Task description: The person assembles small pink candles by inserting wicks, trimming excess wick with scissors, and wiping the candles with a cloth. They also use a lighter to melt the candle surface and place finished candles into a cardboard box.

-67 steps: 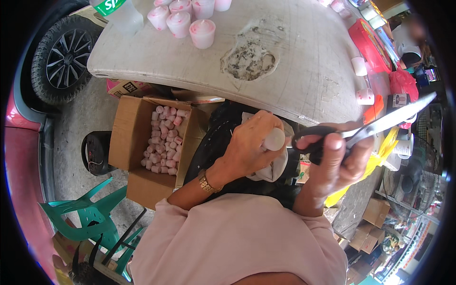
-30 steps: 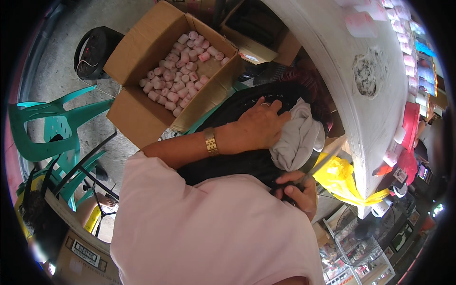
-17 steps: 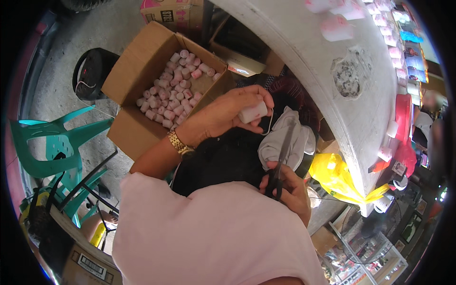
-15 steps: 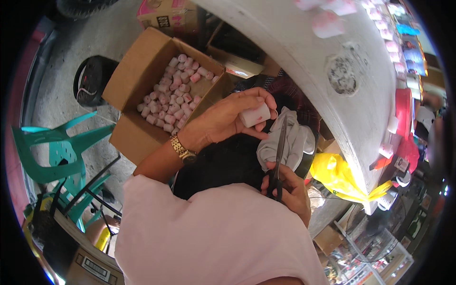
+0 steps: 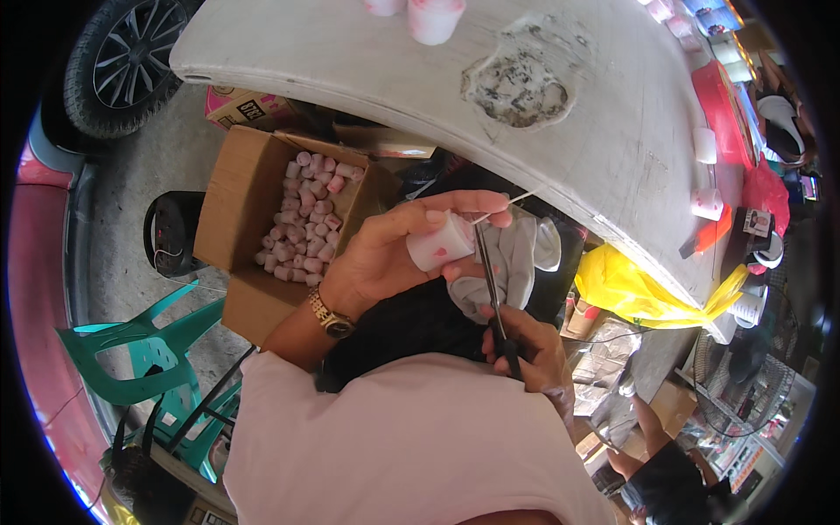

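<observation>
My left hand (image 5: pixel 372 249), with a gold watch on its wrist, holds a small white plastic cup (image 5: pixel 440 243) with pink marks, tipped on its side. From the cup's rim a thin white strip (image 5: pixel 523 197) sticks out past my fingertips. Black-handled scissors (image 5: pixel 495 302) are in my right hand (image 5: pixel 541 352), their blades pointing up at that rim, where the tips meet the strip. How far the blades are apart is hard to see. A pale grey cloth (image 5: pixel 516 267) lies just behind the scissors, over the dark fabric on my lap.
To the left, a cardboard box (image 5: pixel 234 206) holds many similar cups. A worn white table (image 5: pixel 604 166) curves across the far side, with cups, a red container (image 5: pixel 724 114) and an orange cutter (image 5: pixel 707 229). A yellow bag (image 5: pixel 617 284) hangs at its edge. A green chair (image 5: pixel 144 350) stands left.
The scissors' blades have come to the cup's rim, and a thin white strip now shows there. The cup has tilted in my left hand. My view has shifted, bringing more of the table in.
</observation>
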The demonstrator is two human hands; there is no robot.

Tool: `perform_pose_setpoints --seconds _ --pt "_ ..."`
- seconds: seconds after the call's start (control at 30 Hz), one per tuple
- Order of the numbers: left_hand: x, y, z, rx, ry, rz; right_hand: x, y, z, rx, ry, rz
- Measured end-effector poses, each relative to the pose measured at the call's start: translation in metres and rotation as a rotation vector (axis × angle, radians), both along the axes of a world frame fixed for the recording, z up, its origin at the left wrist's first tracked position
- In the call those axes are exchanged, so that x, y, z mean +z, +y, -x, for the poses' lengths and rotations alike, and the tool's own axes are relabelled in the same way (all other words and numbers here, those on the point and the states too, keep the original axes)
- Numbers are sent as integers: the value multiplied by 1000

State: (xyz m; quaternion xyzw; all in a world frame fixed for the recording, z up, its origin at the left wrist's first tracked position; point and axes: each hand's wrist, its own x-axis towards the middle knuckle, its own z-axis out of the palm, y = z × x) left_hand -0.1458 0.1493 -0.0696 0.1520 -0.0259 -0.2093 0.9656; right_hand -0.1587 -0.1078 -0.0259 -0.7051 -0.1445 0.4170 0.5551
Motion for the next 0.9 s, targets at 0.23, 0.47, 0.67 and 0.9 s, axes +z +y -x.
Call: perform_pose_setpoints --seconds 0.23,0.47,0.67,0.9 --pt "0 -17 -7 -84 -6 94 -5 0 -7 -122 69 -139" --pt "2 -25 -7 -72 -13 115 -11 -1 -12 -124 80 -206" --pt "-2 -26 -4 -61 -26 56 -10 -7 -5 -167 167 -210" --pt "16 -16 -5 -50 -79 -136 -1 -10 -12 -19 -215 -13"
